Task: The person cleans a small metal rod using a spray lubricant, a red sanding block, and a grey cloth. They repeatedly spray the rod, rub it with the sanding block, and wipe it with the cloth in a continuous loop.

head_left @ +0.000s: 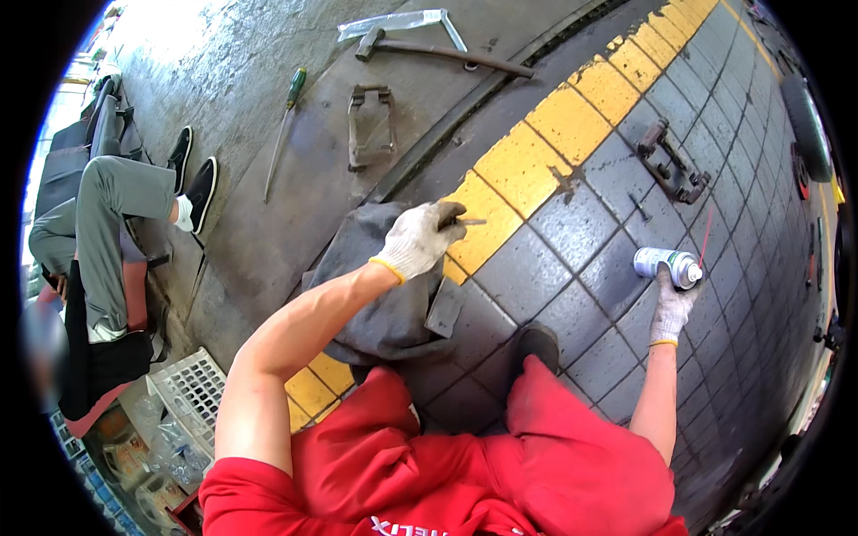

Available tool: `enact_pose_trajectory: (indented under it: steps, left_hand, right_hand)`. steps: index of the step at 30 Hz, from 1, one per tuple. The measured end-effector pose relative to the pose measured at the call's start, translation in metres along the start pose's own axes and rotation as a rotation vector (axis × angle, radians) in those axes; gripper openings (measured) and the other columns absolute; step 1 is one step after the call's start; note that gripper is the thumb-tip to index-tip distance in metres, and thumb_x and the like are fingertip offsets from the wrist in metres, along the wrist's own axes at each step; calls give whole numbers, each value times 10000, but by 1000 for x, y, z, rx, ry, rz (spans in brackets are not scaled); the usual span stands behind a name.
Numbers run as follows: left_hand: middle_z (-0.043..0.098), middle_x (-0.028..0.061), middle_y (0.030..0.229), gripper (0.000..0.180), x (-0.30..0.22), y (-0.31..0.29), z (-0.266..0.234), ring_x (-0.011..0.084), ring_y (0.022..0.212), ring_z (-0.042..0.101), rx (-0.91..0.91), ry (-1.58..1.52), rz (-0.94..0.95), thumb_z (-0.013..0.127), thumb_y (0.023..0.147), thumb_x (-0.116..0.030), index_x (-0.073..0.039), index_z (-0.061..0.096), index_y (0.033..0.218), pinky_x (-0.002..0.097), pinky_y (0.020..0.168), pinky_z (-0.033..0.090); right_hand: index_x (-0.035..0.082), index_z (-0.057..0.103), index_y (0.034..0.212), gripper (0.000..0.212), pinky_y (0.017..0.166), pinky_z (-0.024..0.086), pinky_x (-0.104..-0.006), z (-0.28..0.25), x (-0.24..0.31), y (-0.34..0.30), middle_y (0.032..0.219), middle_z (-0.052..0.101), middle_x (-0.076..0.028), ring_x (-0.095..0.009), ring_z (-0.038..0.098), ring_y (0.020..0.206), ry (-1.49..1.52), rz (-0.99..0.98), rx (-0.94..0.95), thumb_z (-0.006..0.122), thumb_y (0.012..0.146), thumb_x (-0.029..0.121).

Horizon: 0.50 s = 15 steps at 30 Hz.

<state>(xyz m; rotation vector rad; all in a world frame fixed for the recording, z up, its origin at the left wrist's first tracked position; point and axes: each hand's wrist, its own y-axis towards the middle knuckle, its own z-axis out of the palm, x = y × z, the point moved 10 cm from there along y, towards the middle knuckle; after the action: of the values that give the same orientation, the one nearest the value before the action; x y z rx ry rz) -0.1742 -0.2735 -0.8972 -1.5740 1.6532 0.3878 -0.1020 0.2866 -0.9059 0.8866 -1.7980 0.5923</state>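
Observation:
My left hand (418,239), in a white knit glove with a yellow cuff, is closed on a short thin metal pin (474,221) that sticks out past the fingertips. Below that hand lies a crumpled dark grey cloth (357,259), with a flat grey rectangular piece (444,308) on its right side. My right hand (672,308), also gloved, grips a white and blue spray can (657,261) tilted sideways, its thin red straw (707,237) pointing up. Beyond the can are a small bolt (639,207) and a dark metal bracket (672,163) on the grey tiles.
A rusty bracket (351,134), a green-handled screwdriver (284,134) and a hammer (447,55) lie on the concrete at the far left. A seated person (107,214) is at left, near a white plastic crate (192,393). A yellow tile strip (523,179) crosses the floor.

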Motion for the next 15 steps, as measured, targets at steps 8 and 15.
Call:
enact_pose_trajectory:
  steps: [8, 15]
  left_hand:
    - [795, 195, 1169, 455, 16, 7, 8, 316, 1109, 772, 61, 12, -77, 808, 921, -270, -13, 706, 1282, 399, 954, 590]
    - [787, 168, 1104, 403, 10, 9, 0, 289, 958, 777, -41, 93, -41, 847, 882, -269, -30, 754, 1192, 389, 870, 598]
  right_hand:
    - [64, 409, 1541, 773, 1103, 540, -448, 49, 164, -16, 1356, 628, -154, -278, 667, 1208, 155, -54, 89, 843, 930, 258]
    - [74, 352, 1642, 964, 1031, 581, -415, 162, 147, -128, 1393, 618, -173, -290, 682, 1192, 7, -17, 717, 873, 833, 126]
